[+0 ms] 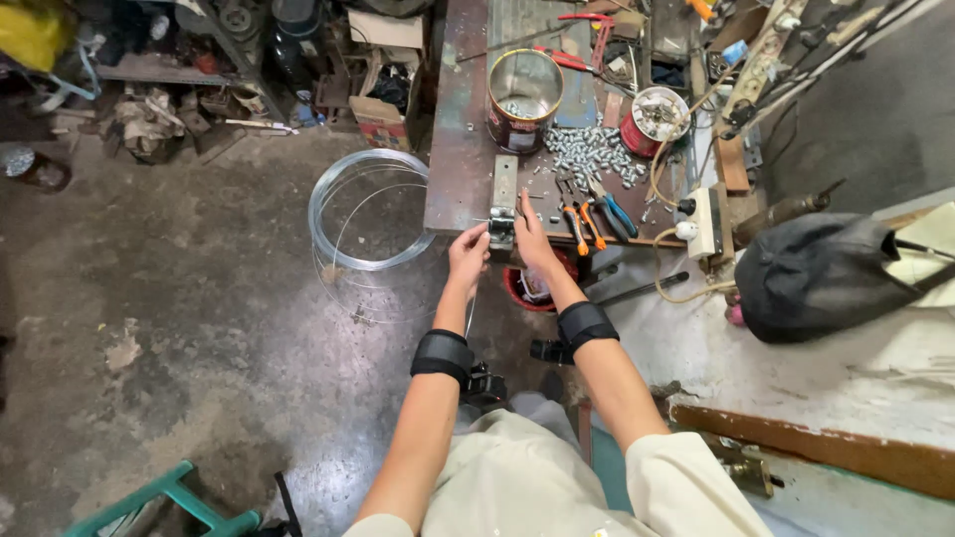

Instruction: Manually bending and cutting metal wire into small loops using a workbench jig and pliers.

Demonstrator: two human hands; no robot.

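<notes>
At bench edge | hands (497,244) hide metal jig (502,209) | grip unclear

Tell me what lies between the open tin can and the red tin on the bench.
In the head view, a heap of small silvery metal parts lies between the can and the red tin.

Two hands in view, the left hand (468,254) and the right hand (529,239), and a black wrist band (443,354) on each arm, so two bands. On the table (460,149), two round tins: one large open tin (524,97), one smaller red tin (657,117). One heap of small silvery screws (589,151), too many to count. Two pairs of pliers, one orange-handled (577,224), one blue-handled (612,211). One coil of wire (366,209) on the floor. One red bucket (527,288) below. One white power strip (704,221).
</notes>
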